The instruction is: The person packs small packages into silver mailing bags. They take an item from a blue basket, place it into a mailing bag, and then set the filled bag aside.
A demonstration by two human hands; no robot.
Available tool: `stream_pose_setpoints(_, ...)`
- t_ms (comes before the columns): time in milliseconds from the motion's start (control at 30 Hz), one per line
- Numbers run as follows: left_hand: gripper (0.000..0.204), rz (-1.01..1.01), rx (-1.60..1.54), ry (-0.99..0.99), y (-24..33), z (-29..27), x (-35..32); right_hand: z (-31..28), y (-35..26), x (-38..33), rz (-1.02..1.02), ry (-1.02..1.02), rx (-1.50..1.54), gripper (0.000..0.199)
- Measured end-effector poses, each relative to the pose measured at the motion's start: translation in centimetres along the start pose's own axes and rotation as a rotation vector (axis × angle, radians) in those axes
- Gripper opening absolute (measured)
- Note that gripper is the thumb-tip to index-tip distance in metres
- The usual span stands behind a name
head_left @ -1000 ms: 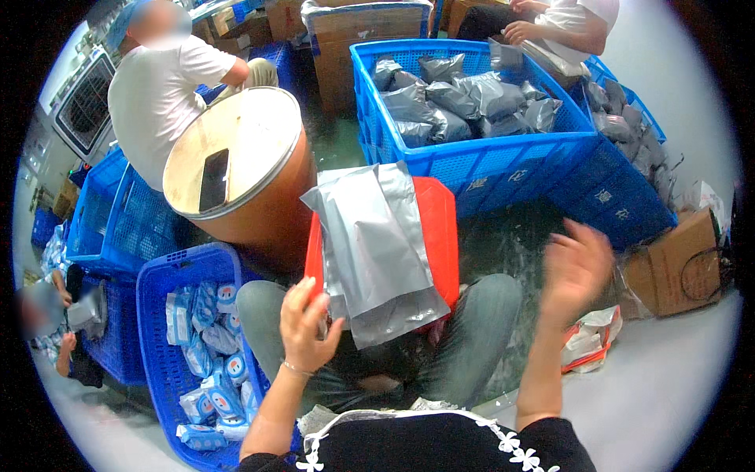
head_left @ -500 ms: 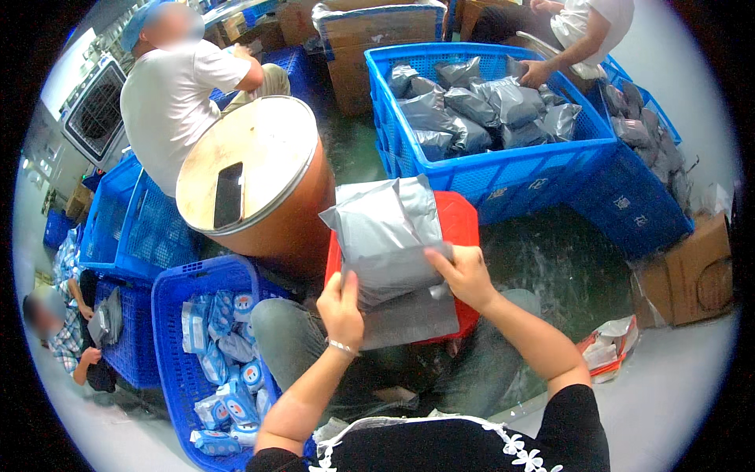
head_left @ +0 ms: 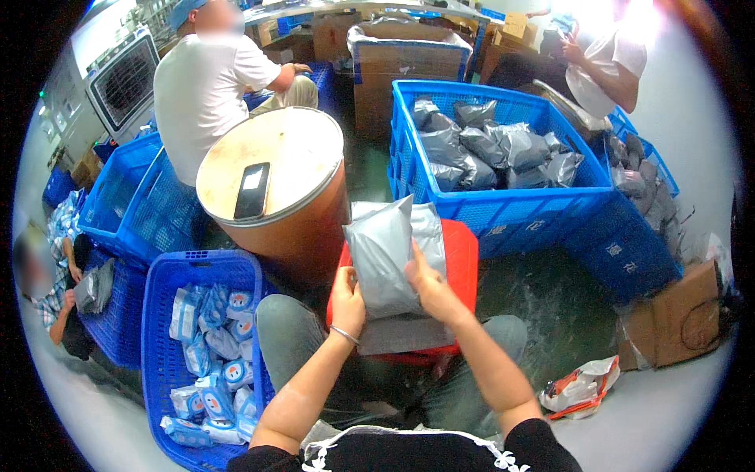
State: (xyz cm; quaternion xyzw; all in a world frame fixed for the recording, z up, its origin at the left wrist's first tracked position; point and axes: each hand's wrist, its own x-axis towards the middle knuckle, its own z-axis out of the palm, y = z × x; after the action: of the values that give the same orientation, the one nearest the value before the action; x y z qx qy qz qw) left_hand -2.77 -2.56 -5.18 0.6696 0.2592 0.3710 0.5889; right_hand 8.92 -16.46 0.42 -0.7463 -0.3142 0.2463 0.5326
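- A blue basket stood well to the left of the left fingers, filled with small blue-and-white packets.
- A brown drum rose beyond and left of those fingers, with a dark phone lying flat on its lid.
- The left hand gripped the left edge of a grey bag, fingers curled around it.
- The grey bag sat upright between both hands, over a red stool that carried more flat grey bags.
- The right hand clasped the bag's right side, thumb pressed on its front.
- A large blue crate stood beyond and right of the right fingers, holding a heap of stuffed grey pouches.
- A cardboard box lay far right of the fingers.
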Motion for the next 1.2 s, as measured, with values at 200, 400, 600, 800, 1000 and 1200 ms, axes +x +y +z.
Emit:
stream_pose_setpoints(200, 0.013, -0.386, -0.295, -0.025, 1.6, -1.2, -0.5, 1.9, -2.9, -5.9, -0.259, 0.351, 0.457, 0.089)
stream_pose_setpoints(400, 0.012, -0.17, 0.006, -0.19, 2.1, 0.7, -1.2, -10.4, -7.7, -4.4, -0.767, 1.239, -0.458, 0.075)
stream_pose_setpoints(600, 0.023, 0.327, 0.584, -0.586, 6.7, -6.5, -3.0, -14.1, -14.1, 1.9, -0.085, 0.317, -0.982, 0.042)
stream_pose_setpoints(800, 0.017, 0.256, 0.565, 0.378, 4.3, -24.9, -7.5, -2.3, -5.3, -6.5, -0.02, -0.208, -0.682, 0.027)
stream_pose_setpoints(1000, 0.074, -1.313, 1.086, 0.106, -10.2, -44.1, -20.0, -1.2, -3.3, -8.0, -0.035, -0.111, -0.474, 0.025)
stream_pose_setpoints(1200, 0.142, -1.853, 0.671, 0.557, -22.6, -41.2, -32.4, -0.8, -5.7, -7.5, -0.057, -0.039, -0.46, 0.022)
